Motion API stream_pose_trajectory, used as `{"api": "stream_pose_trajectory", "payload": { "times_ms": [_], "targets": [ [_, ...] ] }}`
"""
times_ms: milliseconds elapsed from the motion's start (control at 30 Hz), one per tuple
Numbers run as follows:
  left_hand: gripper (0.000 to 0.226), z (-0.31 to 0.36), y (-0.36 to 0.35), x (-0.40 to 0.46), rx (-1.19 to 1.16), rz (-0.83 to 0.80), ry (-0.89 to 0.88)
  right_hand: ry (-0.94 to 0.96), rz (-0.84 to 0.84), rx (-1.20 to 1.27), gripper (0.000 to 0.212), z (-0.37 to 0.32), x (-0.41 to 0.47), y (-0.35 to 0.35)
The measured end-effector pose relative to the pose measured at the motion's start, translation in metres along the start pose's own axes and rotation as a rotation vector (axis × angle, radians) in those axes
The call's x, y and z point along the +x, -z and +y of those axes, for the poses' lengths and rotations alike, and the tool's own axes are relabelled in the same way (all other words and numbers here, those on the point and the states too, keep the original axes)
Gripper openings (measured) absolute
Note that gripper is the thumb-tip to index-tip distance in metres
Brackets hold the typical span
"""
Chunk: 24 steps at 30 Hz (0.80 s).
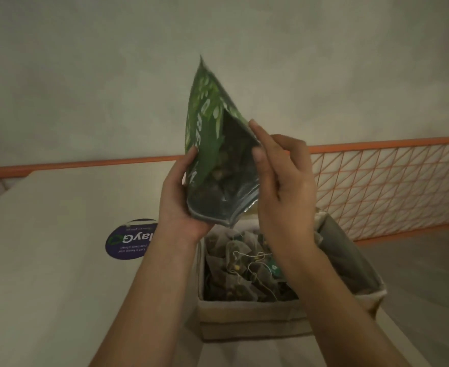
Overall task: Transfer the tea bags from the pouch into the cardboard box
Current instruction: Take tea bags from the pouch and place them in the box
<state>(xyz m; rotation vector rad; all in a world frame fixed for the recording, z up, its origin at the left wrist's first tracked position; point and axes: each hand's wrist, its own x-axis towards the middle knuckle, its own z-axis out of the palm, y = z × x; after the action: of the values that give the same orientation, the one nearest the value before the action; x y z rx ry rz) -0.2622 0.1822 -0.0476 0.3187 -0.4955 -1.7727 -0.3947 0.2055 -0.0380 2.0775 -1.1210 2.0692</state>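
Note:
A green foil pouch (208,120) is held upside down above the cardboard box (247,320), its open mouth pointing down at me. My left hand (179,200) grips the pouch's left side near the mouth. My right hand (281,181) pinches the pouch's right edge between thumb and forefinger. Dark tea bags show inside the pouch. Several tea bags (244,266) with white strings lie piled in the box, partly hidden by my right forearm.
The box stands on a pale counter (45,274). A round purple sticker (130,239) lies on the counter left of the box. An orange wire-mesh rail (392,186) runs behind on the right, under a plain wall.

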Motion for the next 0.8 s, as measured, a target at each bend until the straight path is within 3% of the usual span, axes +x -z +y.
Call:
{"api": "stream_pose_trajectory", "payload": {
  "times_ms": [167, 400, 600, 733, 800],
  "targets": [
    [0.055, -0.004, -0.001, 0.000, -0.028, 0.064, 0.031, -0.111, -0.068, -0.012, 0.037, 0.010, -0.002, 0.000],
    [0.052, 0.003, -0.005, 0.001, -0.040, -0.042, -0.072, 0.003, -0.002, 0.083, 0.034, 0.000, 0.001, 0.009],
    [0.051, -0.002, -0.001, 0.001, -0.048, 0.035, -0.041, -0.079, -0.087, 0.052, 0.038, 0.007, -0.002, 0.004],
    [0.047, 0.000, -0.007, 0.000, -0.054, 0.047, -0.090, -0.159, -0.076, 0.249, 0.042, 0.005, -0.006, 0.004],
    [0.048, 0.000, -0.008, -0.001, -0.064, 0.054, -0.109, -0.205, -0.133, 0.127, 0.032, 0.004, -0.009, 0.000]
  ]
}}
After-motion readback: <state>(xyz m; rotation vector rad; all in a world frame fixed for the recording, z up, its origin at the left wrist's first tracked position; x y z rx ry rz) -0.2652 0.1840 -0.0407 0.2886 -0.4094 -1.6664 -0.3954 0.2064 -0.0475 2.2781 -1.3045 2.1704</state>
